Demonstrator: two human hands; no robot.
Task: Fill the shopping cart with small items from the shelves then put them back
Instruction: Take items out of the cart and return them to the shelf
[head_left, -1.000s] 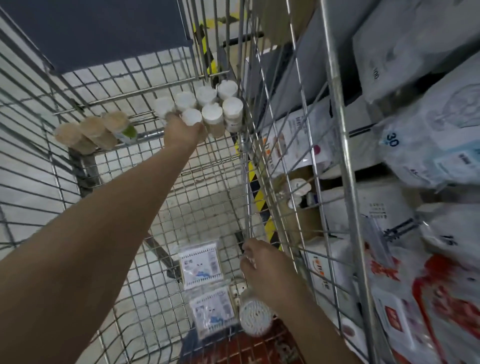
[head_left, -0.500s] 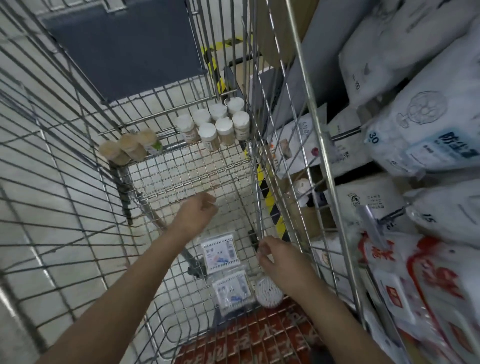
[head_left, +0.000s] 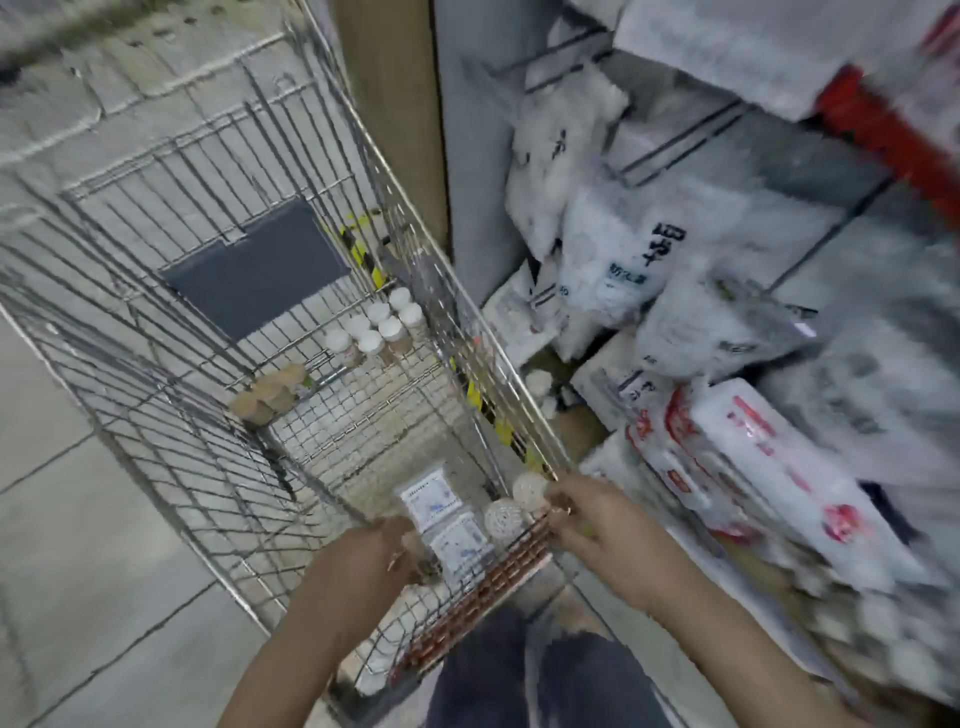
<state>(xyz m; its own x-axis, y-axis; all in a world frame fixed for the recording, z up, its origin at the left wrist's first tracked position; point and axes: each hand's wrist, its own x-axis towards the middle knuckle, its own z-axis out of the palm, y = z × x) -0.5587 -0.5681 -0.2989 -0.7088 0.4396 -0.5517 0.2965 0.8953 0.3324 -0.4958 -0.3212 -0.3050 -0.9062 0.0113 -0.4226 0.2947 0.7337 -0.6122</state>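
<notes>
The wire shopping cart (head_left: 447, 260) stands in front of me. At its far end are several white-capped jars (head_left: 379, 332) and a few tan-capped jars (head_left: 270, 397). Two flat white packets (head_left: 434, 499) lie at the near end beside a round white perforated item (head_left: 503, 518). My right hand (head_left: 592, 519) is at the cart's right near corner and pinches a second round white item (head_left: 530, 490) at its fingertips. My left hand (head_left: 369, 558) hovers over the near end with curled fingers next to the packets. Motion blur hides whether it holds anything.
Shelves on the right are packed with white plastic bags (head_left: 613, 270) and red-and-white packs (head_left: 753, 467), close to the cart's side. A brown post (head_left: 389, 104) stands behind the cart. Grey tiled floor (head_left: 78, 519) lies to the left. My legs are at the bottom.
The view has pulled back and up from the cart. My left hand has drawn back from the far jars to the near end. My right hand has lifted a round white item to the cart's corner.
</notes>
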